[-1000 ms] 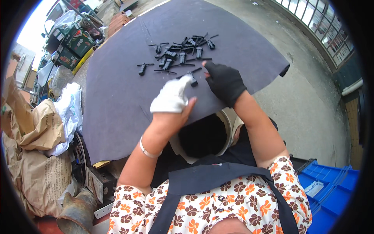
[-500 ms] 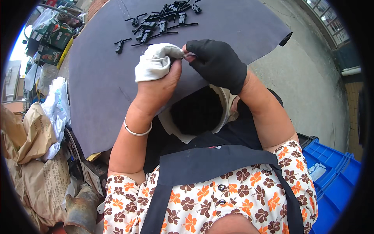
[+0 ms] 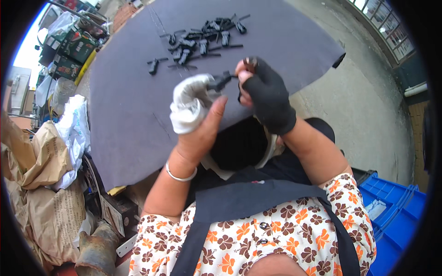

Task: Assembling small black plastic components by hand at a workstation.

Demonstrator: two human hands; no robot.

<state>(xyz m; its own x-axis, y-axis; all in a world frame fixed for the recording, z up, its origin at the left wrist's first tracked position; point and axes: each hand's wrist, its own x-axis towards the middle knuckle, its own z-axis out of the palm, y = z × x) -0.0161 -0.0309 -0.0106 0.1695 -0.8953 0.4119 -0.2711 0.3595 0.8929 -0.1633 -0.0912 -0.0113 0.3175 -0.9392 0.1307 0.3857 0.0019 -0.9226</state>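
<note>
My left hand (image 3: 195,103), in a white glove with the thumb bare, pinches a small black plastic part (image 3: 220,83) with a thin arm pointing right. My right hand (image 3: 269,92), in a black fingerless glove, is closed just beside that part. A small brownish, shiny piece (image 3: 250,63) sticks up between its fingers; its kind cannot be made out. Both hands are raised over the near part of the grey-covered table (image 3: 133,110). Beyond them lies a loose pile of similar black plastic parts (image 3: 202,39), and one part (image 3: 154,66) sits apart at its left.
Crumpled brown paper sacks (image 3: 53,207), white plastic bags (image 3: 76,133) and a rusty metal pipe piece (image 3: 96,250) crowd the left. Blue plastic crates (image 3: 396,202) stand at the right. A dark round opening (image 3: 241,142) is below my forearms, by the table's near edge.
My hands have moved apart and slightly nearer to me. The black part now shows in my left fingers, and the brownish piece shows in my right. The view has shifted a little.
</note>
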